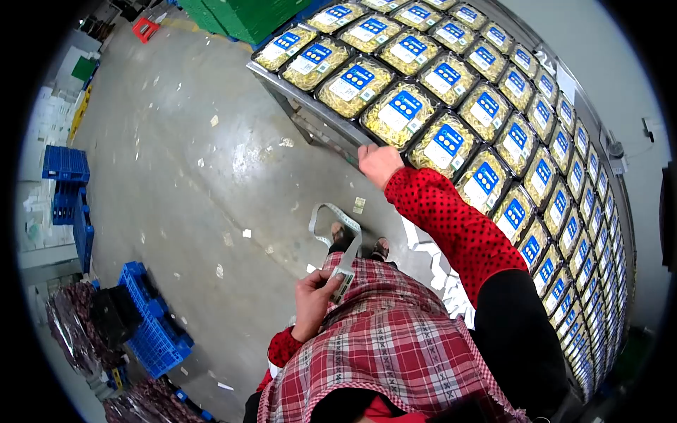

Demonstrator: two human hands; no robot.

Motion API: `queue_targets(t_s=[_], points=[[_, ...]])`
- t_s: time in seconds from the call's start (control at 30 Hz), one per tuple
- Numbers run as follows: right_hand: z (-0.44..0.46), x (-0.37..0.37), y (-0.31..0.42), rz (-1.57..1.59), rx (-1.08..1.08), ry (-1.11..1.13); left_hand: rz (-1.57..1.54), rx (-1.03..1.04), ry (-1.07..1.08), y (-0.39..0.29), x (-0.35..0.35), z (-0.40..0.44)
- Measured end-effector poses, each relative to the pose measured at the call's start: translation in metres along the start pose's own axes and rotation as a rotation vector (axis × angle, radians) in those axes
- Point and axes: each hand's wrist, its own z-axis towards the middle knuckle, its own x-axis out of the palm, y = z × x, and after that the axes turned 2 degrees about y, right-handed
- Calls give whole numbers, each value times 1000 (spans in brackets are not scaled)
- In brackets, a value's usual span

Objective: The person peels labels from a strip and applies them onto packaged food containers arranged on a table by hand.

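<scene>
My left hand [312,303] is closed on a strip of labels [350,227], pinched between thumb and fingers in front of my checked apron. The strip's free end loops forward above the floor. At the metal table's near edge, my right hand [381,166] is curled, its fingertips turned down and hidden from me. It is beside a black tray of bean sprouts [443,145] with a blue-and-white label on its film. Another sprout tray [399,115] sits just beyond the hand. Whether the right fingers hold anything does not show.
Many similar trays stand in close rows on the metal table [310,106]. Blue pallets [151,321] and wrapped dark bundles stand at the left. A green stack [243,17] and a red stool [144,29] are farther off. Paper scraps litter the floor; white strips lie under the table.
</scene>
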Motion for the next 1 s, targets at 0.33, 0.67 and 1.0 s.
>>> queue_targets(t_s=[0.33, 0.67, 1.0], points=[[-111, 41, 61, 1119, 339, -192, 77, 127, 132, -42, -13, 18], [-336, 123, 75, 2172, 1777, -1068, 306, 30, 378, -34, -29, 45], [-481, 101, 46, 1682, 2265, -1074, 433, 214, 533, -48, 24, 60]])
